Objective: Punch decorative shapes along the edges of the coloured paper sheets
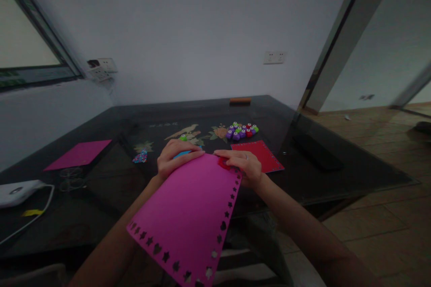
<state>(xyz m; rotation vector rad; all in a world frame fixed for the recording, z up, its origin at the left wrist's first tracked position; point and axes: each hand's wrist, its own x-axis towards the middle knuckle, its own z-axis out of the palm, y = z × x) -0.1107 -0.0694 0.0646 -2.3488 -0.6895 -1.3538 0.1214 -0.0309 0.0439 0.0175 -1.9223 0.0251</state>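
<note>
A pink paper sheet [188, 206] slants toward me over the table's near edge, with star, heart and other cut-outs along its right and near edges. My left hand [178, 157] grips its far edge on the left, fingers pressed together. At the far right corner, my right hand [245, 166] is closed around a small red paper punch [223, 163], mostly hidden by the fingers, and touches the sheet there. Something bright blue [182, 154] shows under my left hand. Just beyond that hand stands a green punch [183, 137].
Several purple, green and red punches [240, 131] cluster beyond my right hand. A red sheet [261, 156] lies to the right, near a black long object [316, 152]. On the left are another pink sheet [79, 154], glasses [71, 179], paper scraps [140, 157] and a white corded device [20, 192].
</note>
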